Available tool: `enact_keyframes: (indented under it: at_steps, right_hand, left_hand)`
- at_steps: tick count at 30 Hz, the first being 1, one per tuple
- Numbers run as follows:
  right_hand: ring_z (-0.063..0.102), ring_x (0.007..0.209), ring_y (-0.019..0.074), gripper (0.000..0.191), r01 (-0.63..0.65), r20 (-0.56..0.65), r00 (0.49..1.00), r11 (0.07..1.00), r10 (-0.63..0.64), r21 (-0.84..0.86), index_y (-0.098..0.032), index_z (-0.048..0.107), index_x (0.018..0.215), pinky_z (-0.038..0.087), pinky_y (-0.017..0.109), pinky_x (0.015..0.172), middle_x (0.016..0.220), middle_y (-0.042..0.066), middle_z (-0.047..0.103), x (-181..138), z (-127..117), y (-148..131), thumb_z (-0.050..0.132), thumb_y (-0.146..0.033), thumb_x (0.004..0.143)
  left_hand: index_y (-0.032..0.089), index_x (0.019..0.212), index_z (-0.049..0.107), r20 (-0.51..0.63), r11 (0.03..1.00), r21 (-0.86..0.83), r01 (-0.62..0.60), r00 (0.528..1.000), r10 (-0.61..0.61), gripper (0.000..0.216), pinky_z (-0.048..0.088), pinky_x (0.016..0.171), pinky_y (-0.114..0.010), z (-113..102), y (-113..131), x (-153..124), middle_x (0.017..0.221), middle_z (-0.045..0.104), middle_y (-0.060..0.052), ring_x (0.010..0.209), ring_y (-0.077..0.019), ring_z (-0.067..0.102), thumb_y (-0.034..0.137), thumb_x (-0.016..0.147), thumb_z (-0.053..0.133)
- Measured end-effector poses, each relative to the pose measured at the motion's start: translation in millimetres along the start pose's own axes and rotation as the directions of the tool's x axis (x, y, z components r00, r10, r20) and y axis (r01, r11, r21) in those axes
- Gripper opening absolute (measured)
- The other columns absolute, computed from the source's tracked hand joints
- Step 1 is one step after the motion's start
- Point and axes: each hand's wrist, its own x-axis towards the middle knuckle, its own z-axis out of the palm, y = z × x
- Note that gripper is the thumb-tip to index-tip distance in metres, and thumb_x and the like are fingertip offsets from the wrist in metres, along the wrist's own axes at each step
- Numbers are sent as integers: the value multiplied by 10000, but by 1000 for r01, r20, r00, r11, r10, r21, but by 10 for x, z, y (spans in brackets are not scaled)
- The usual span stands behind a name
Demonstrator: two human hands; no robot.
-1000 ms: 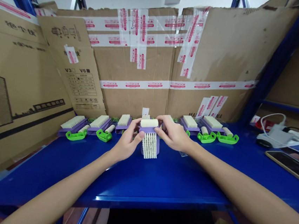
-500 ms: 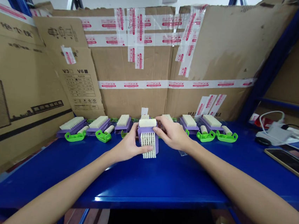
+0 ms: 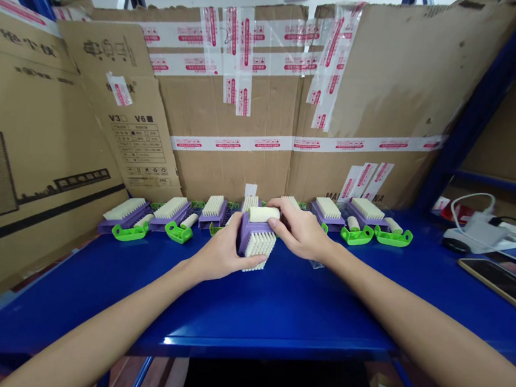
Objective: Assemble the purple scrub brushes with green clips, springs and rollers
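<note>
Both hands hold one purple brush with cream bristles just above the blue table, bristles turned toward me. My left hand wraps the brush's left side and bottom, thumb under the bristles. My right hand grips its right side, with fingers on the cream roller at the top of the brush.
A row of purple brushes with green roller handles lines the table's back edge below taped cardboard walls. A clear plastic bag lies under my right wrist. At right sit a phone, a white charger and cables.
The brush has tipped back, so its bristles look shorter than before. My left thumb has slid under the bristles, and my right fingers have pressed down on the roller.
</note>
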Motion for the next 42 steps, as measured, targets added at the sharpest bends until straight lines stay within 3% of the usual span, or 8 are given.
enact_keyframes:
  at_steps: [4, 18, 28, 36, 42]
  right_hand:
    - [670, 870, 233, 333, 31, -6, 1000, 999, -31, -16, -211, 552, 1302, 474, 375, 759, 1121, 106, 748, -8, 3, -8, 415, -466, 1139]
    - [622, 801, 213, 245, 119, -50, 992, 993, -119, -1, -218, 529, 1256, 482, 371, 724, 1052, 82, 717, -16, 9, -15, 460, -387, 1092]
    - [604, 961, 273, 217, 167, -77, 983, 986, -167, -4, -241, 534, 1168, 500, 436, 826, 1088, 113, 653, 11, 4, -100, 446, -427, 1100]
    - [563, 927, 231, 164, 116, -144, 985, 979, -92, 168, -236, 542, 1068, 458, 406, 846, 1010, 53, 588, 33, 40, -150, 488, -385, 1112]
    - [562, 949, 242, 180, 116, -143, 985, 980, -94, 159, -244, 540, 1084, 462, 416, 862, 1022, 60, 591, 47, 40, -115, 444, -392, 1123]
  left_hand:
    - [211, 1346, 449, 12, 997, 73, 3, 1000, -4, 765, 604, 951, -558, -25, 63, -2, 1282, 673, -135, 1147, -380, 728, 538, 805, 880]
    - [224, 1364, 427, 10, 996, 88, 0, 1000, -1, 788, 596, 907, -523, -10, 52, 1, 1264, 666, -118, 1083, -346, 734, 538, 799, 876]
    - [235, 1351, 439, -5, 990, 139, -25, 1000, 26, 791, 604, 823, -473, -4, 48, -10, 1187, 712, -100, 1023, -348, 754, 571, 788, 881]
    - [233, 1414, 440, 5, 988, 149, -31, 1000, 31, 823, 594, 844, -462, -9, 15, -7, 1252, 677, -111, 1049, -336, 737, 589, 811, 873]
    - [237, 1413, 449, -13, 989, 141, -37, 999, 40, 808, 592, 876, -461, 0, -20, -2, 1267, 669, -109, 1088, -337, 727, 583, 819, 874]
